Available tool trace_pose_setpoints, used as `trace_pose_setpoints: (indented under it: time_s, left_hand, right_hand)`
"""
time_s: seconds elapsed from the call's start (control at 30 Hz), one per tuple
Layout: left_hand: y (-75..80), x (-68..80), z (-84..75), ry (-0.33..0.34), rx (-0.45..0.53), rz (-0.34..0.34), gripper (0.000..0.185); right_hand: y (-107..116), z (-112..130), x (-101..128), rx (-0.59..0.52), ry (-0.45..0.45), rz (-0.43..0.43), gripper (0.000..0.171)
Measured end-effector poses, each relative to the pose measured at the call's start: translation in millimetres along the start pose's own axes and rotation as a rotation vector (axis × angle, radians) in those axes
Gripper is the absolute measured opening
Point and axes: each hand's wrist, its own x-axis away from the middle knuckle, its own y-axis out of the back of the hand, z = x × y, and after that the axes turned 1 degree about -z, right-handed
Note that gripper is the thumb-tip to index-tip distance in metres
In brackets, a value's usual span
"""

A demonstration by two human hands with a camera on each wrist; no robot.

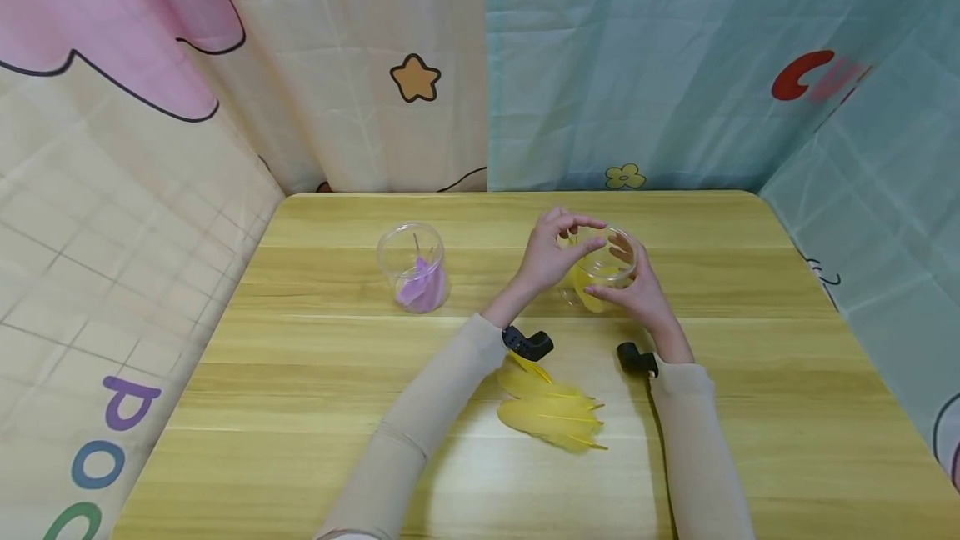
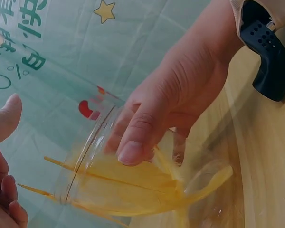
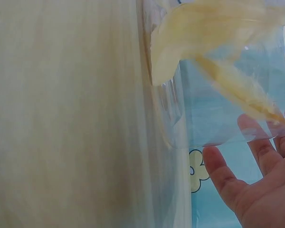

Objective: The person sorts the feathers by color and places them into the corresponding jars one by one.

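Right hand (image 1: 637, 297): wrapped round clear cup (image 1: 609, 275)
Left hand (image 1: 549, 252): fingers apart, partly blocking the rim
Cup's axis: roughly upright, mouth up
Loose yellow feathers (image 1: 551, 417): lower centre
Purple feathers (image 1: 422, 290): left of centre

I count one table (image 1: 300, 407): two clear jars (image 1: 397, 276) (image 1: 611, 277) on it, two hands (image 1: 551, 255) (image 1: 643, 294) above it, several yellow feathers (image 1: 551, 419) (overlapping; exact tally unclear).

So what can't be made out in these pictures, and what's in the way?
Number of yellow feathers in the cup: they overlap and blur, both wrist views.
Whether the left hand touches a quill: it is mostly cut off by the left edge, left wrist view.
Upper end of the loose feathers: behind the left sleeve and wrist camera, head view.
Number of purple feathers: overlapping and small, head view.
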Motion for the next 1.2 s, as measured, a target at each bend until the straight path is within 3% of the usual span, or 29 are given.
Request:
trace_pose_setpoints:
  time_s: [0.33,0.5,0.6,0.7,0.8,0.9,1.0,1.2]
  left_hand:
    - [12.0,22.5,1.6,-0.026,0.032,0.003,0.016]
    - [13.4,38.9,1.0,-0.041,-0.050,0.078,0.012]
    - [8.2,52.7,-0.5,-0.026,-0.153,0.182,0.013]
    - [0.5,66.5,-2.8,-0.015,-0.294,0.344,0.017]
    - [-8.2,78.8,-5.2,-0.044,-0.454,0.530,0.019]
    - [-16.0,90.4,-8.0,-0.091,-0.576,0.667,0.018]
    - [-20.3,100.1,-12.6,-0.109,-0.629,0.741,0.016]
    - [-22.0,115.2,-18.5,-0.088,-0.639,0.818,0.019]
  right_hand:
    - [-1.1,31.5,5.9,-0.026,-0.009,0.022,0.095]
    - [-0.1,32.9,5.1,-0.009,0.018,0.014,0.093]
    - [0.4,32.5,5.5,-0.008,0.028,0.011,0.093]
    - [0.6,31.0,6.5,-0.005,0.024,0.008,0.094]
    - [-0.1,30.6,7.5,0.004,0.016,0.002,0.094]
    - [-0.8,31.4,7.7,0.008,0.010,0.000,0.095]
    - [-1.4,31.9,7.1,0.015,-0.003,-0.001,0.096]
    - [-1.9,31.3,6.0,0.010,-0.012,-0.001,0.097]
